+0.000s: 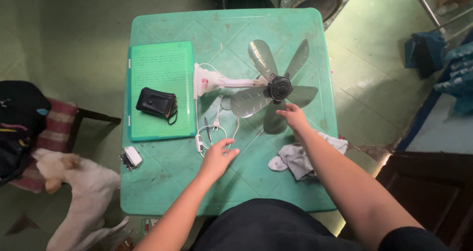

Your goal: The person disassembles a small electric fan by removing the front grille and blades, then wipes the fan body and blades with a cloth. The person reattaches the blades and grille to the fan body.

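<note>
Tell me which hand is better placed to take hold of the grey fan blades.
Probably the right hand: its fingers already reach the translucent grey plastic fan blades. The left hand hovers open near the white power cord.

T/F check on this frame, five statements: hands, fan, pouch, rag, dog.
1. The right hand touches a blade of the fan. True.
2. The left hand grips the black pouch. False: the pouch lies apart on the green mat; the left hand rests open on the table near the white cord.
3. The fan stands upright. False: it lies flat on the table, blades bare with no guard.
4. A grey rag lies by the right forearm. True.
5. A dog sits on the table. False: the white dog is on the floor at the left.
</note>
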